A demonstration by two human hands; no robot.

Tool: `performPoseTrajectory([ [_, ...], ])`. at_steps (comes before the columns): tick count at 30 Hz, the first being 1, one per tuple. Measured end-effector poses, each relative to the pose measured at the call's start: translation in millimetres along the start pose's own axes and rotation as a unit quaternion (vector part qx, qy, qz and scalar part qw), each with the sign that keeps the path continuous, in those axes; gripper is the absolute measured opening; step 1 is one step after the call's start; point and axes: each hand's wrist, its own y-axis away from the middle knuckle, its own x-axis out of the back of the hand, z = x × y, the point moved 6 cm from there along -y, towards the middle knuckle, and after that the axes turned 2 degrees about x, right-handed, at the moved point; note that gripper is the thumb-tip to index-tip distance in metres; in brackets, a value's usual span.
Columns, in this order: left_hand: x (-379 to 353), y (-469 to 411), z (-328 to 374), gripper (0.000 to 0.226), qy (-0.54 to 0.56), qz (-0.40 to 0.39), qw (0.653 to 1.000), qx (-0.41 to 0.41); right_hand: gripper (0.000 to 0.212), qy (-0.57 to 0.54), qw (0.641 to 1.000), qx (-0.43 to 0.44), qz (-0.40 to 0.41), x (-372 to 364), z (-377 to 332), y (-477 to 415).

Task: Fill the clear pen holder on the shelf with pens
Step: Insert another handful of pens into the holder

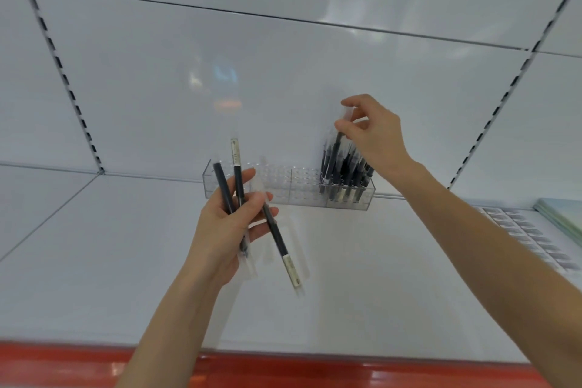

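Fingertips (345, 127) of the right hand (374, 138) pinch the top of a sleeved pen (337, 143), thumb and forefinger closed narrow on the clear wrapper, the other fingers curled loosely behind. Head view, the only one I have: that pen stands with its lower end among the standing pens (346, 172) in the right-end section of the clear pen holder (283, 187), which sits on the white shelf (378, 277) hard against the back panel (220, 57). Gripping at the very top makes sense to me; it leaves the shaft free to find a hole in the grid (I cannot tell whether the tip is seated yet). Left hand (226, 230) is curled round three spare pens (238, 181), fanned apart and held low in front of the holder's left end, near enough for the right to take from, I judge. One of the three hangs downward with its label end toward me. Holder's left and middle sections show only bare holes, so I put the job at roughly a third done. Far right on the shelf, printed cards (529, 236), blurred. Red lip (283, 368) along the shelf's front edge.
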Motion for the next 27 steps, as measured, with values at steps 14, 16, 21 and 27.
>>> performPoseTrajectory([
  [14, -2, -4, -4, 0.021, 0.017, 0.015, 1.0, 0.003, 0.018, 0.011, 1.0, 0.021, -0.009, 0, -1, -6],
  [16, -2, -4, -4, 0.02, 0.019, 0.018, 1.0, 0.001, 0.018, 0.014, 1.0, 0.02, -0.009, -2, 0, -6],
  [21, -1, -5, -3, 0.019, 0.024, 0.023, 0.999, -0.003, 0.014, 0.045, 0.998, 0.034, -0.009, -5, 1, -3],
  [27, 2, -5, -1, 0.014, 0.044, 0.033, 0.998, -0.016, 0.02, 0.188, 0.974, 0.091, -0.084, -20, 6, 1],
])
